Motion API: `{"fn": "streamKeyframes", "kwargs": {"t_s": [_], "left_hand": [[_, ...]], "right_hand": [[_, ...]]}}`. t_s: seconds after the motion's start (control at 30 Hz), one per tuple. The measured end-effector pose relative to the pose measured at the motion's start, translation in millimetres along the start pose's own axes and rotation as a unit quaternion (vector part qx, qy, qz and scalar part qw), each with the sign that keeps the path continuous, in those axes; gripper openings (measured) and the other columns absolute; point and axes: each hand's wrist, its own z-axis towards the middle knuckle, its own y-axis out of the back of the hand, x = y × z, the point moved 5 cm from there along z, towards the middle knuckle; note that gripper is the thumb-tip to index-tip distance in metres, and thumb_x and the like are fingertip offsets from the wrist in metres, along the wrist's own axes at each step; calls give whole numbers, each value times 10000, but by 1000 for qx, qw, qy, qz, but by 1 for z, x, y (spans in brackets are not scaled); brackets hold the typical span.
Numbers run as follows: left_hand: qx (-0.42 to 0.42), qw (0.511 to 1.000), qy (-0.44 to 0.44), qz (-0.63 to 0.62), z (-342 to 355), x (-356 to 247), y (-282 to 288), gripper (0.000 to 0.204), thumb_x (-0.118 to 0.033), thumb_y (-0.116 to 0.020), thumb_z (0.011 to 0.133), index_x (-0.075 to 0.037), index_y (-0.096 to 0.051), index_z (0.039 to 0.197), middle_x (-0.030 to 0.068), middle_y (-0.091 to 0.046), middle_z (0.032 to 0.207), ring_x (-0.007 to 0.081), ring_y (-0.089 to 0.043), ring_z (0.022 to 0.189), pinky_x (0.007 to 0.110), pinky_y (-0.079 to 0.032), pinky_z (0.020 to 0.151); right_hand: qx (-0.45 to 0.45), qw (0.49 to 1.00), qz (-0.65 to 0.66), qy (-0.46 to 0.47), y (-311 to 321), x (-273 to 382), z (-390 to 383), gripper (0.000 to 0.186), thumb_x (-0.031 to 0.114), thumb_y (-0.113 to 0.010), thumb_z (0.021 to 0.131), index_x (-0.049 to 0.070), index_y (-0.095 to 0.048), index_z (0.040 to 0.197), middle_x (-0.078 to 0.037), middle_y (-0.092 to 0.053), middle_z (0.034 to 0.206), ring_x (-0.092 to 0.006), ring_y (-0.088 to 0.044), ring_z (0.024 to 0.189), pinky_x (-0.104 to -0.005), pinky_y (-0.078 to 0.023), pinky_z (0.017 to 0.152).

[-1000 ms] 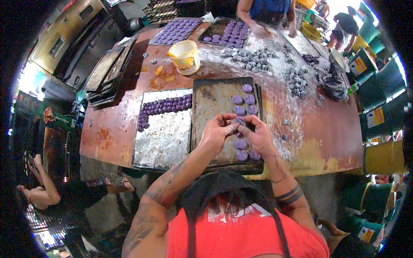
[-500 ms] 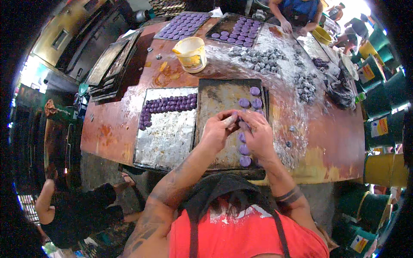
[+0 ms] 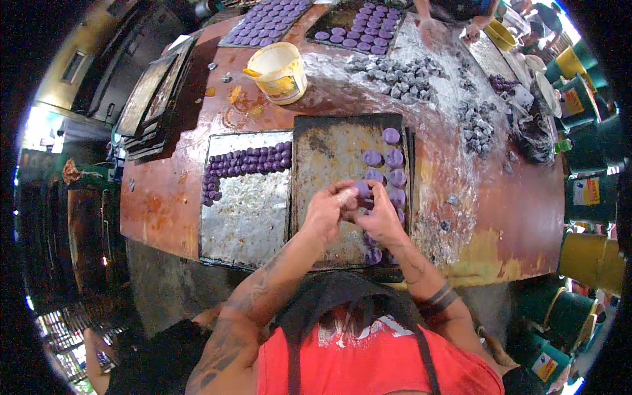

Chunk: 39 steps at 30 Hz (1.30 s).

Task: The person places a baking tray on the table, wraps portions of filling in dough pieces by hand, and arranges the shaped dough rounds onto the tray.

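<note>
Okay, we have the left hand (image 3: pixel 325 212) and right hand (image 3: pixel 383 218) gripping one purple dough piece (image 3: pixel 361 189) between fingertips. We mark purple discs (image 3: pixel 394 158) at one o'clock.

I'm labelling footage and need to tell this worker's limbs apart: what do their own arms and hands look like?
Both hands, the left hand and right hand, are ungloved. No sleeves cover the arms. The left arm bears dark tattoos above and below the elbow; the right arm has dark bands near the elbow and finer forearm markings.
</note>
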Motion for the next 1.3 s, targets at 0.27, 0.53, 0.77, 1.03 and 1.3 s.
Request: {"fn": "streamKeyframes", "kwargs": {"t_s": [0.27, 0.53, 0.77, 1.03, 1.3], "left_hand": [[36, 945, -268, 184, 18, -27, -10, 853, 161, -415, 743, 15, -316, 1578, 180, -374, 1623, 297, -283, 1547, 410, -179, 1284], [-37, 968, -111, 224, -6, -13, 62, 479, 134, -497, 857, -21, -597, 1299, 63, -665, 1227, 184, -618, 1177, 357, -448, 1079], [-239, 825, -232, 456, -1, -50, 194, 153, -79, -669, 893, -38, -723, 1031, 147, -736, 1006, 296, -703, 963, 388, -554, 858], [-511, 478, -180, 691, -38, -116, 341, 159, -129, -748, 814, -80, -693, 955, 136, -700, 931, 364, -686, 906, 483, -553, 843], [-265, 873, -409, 36, -41, -84, 234, 164, 29, -634, 883, -37, -695, 1020, 103, -731, 1004, 224, -706, 939, 368, -580, 828]], "right_hand": [[-81, 988, -130, -18, 26, 13, 120, 228, 168, -699, 892, 48, -714, 1085, -180, -735, 1012, -353, -705, 936, -444, -546, 845], [-56, 798, -541, 258, 14, -15, 140, 475, 171, -640, 881, 24, -613, 1332, -148, -611, 1360, -369, -536, 1268, -497, -412, 1062], [-55, 864, -455, 210, 88, -1, 139, 382, 304, -535, 1002, 87, -675, 1284, -194, -668, 1258, -369, -598, 1210, -508, -462, 1045], [-178, 748, -628, 115, 238, -120, -37, 306, 156, -681, 920, 25, -682, 1196, -200, -674, 1164, -337, -641, 1098, -441, -523, 934], [-56, 990, 95, -88, 73, 6, -27, 388, 41, -711, 866, -17, -634, 1242, -64, -669, 1123, -159, -627, 999, -276, -506, 891]]}}
